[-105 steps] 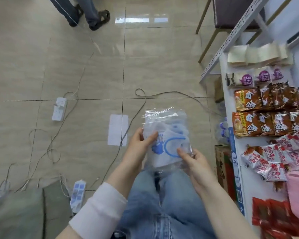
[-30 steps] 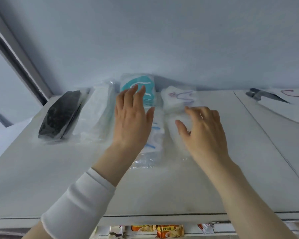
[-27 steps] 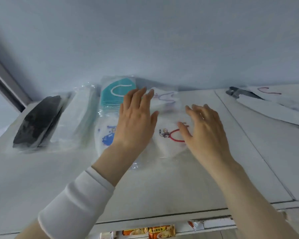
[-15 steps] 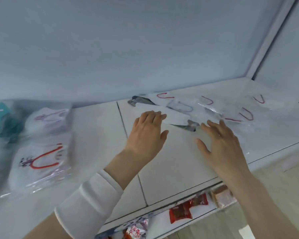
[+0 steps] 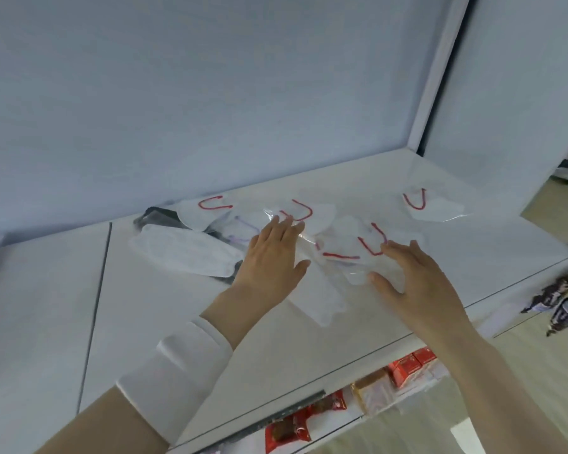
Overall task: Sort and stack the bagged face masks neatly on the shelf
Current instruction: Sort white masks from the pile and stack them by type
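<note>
Several clear-bagged white face masks lie scattered on the white top shelf. A large plain white mask lies at the left of the pile, partly over a dark mask. Masks with red ear loops spread across the middle, and one more red-looped mask lies apart at the right. My left hand is flat, fingers straight, over the bags beside the plain mask. My right hand has spread fingers touching a bagged mask with red loops. Neither hand grips anything.
A blue-grey wall backs the shelf, with a white upright post at the right. Below the front edge, red and tan snack packets sit on a lower shelf. More packets hang at the far right.
The view has swung right, away from the stacked masks at the left. Both hands moved forward from bare shelf onto the scattered pile of red-looped masks.
</note>
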### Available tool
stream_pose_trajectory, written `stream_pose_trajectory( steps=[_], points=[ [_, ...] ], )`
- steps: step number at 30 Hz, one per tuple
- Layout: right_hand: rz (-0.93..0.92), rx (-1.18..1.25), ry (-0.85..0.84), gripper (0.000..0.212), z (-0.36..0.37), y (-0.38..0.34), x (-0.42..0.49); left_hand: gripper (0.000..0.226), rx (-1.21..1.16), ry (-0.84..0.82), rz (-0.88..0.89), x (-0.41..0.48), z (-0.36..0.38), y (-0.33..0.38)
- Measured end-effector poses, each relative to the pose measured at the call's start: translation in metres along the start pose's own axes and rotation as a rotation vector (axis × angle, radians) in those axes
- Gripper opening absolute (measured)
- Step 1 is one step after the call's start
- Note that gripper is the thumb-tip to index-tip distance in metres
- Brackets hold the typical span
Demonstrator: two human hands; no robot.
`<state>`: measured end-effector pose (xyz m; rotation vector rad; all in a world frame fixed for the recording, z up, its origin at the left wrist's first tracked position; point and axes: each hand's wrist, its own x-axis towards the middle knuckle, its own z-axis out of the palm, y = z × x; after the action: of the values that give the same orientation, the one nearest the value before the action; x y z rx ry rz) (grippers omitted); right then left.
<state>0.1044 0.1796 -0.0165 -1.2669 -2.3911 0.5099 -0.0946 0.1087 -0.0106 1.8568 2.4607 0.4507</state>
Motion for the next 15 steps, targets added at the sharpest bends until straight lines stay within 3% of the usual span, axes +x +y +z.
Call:
stream_pose_trajectory(
  steps=[4, 7, 11, 13, 15],
  points=[
    [-0.026, -0.014, -0.121, 0.068, -0.013, 0.025, 0.037, 0.072, 0.130, -0.065, 0.099, 0.041, 0.007, -0.016],
    [-0.060, -0.010, -0.286, 0.082, -0.021, 0.042, 0.054, 0.059, 0.135, -0.044, 0.089, 0.054, 0.012, -0.019],
    [-0.140, -0.091, -0.355, 0.087, -0.017, 0.050, 0.066, 0.023, 0.101, 0.249, 0.187, 0.056, 0.006, -0.022],
    [-0.208, -0.164, -0.310, 0.079, -0.016, 0.052, 0.070, 0.015, -0.059, 0.441, 0.080, 0.055, -0.003, -0.026],
    [-0.260, -0.200, -0.257, 0.064, -0.019, 0.055, 0.074, 0.016, -0.367, 0.506, -0.110, 0.050, -0.015, -0.021]
  ],
)
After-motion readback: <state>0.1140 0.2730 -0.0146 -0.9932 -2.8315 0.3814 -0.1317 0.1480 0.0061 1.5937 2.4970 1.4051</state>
